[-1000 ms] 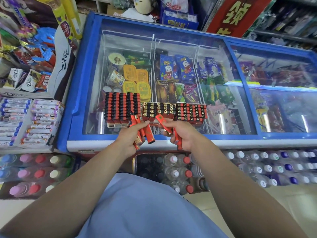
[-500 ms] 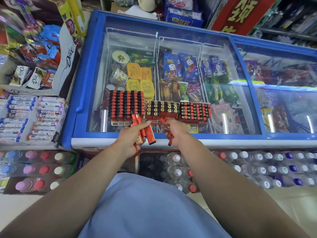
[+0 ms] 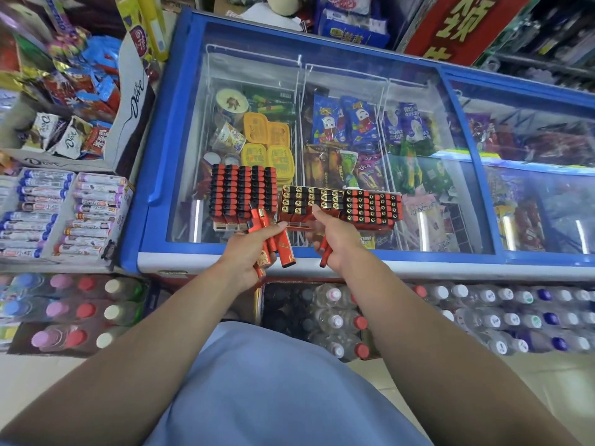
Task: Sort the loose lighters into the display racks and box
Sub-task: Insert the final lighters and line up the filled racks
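Between the hands: the near edge of the middle rack of gold-capped black-and-red lighters (image 3: 310, 203) is seen, standing on the sloping glass lid of the blue-framed chest freezer (image 3: 354, 101).
Left hand (image 3: 248, 257): curled round a loose fan of slim red plastic lighters (image 3: 273, 239); several are held at once, their metal heads pointing away from the body.
Right hand (image 3: 338, 243): at least one more red lighter (image 3: 325, 252) is pinched against the palm, while the forefinger is stretched out to the middle rack's front edge; touching cannot be confirmed.
Beyond the left hand: a taller rack of red-bodied, black-capped lighters (image 3: 243, 193) is stood, apparently nearly full.
Beyond and outward of the right hand: a third low rack of black-topped red lighters (image 3: 372, 206) is set just beside the middle one.
Risk, dropping: the left bundle is judged loosely gripped; a lighter could slide out and fall among the capped drink bottles (image 3: 328, 313) below both hands.
Risk, sliding: the glass is smooth, so a push from the right forefinger could shift a rack towards the edge.
Risk, mis-sorting: the three racks look alike, so a lighter could be slotted into the wrong one.
Writing, outward of the left hand: "Dove" is read on a white cardboard sweets box (image 3: 133, 104) and its wrappers.
Writing, elsewhere: large yellow Chinese characters are seen on a red carton (image 3: 460, 24) far beyond the right hand; the lighter print is too small to be read.
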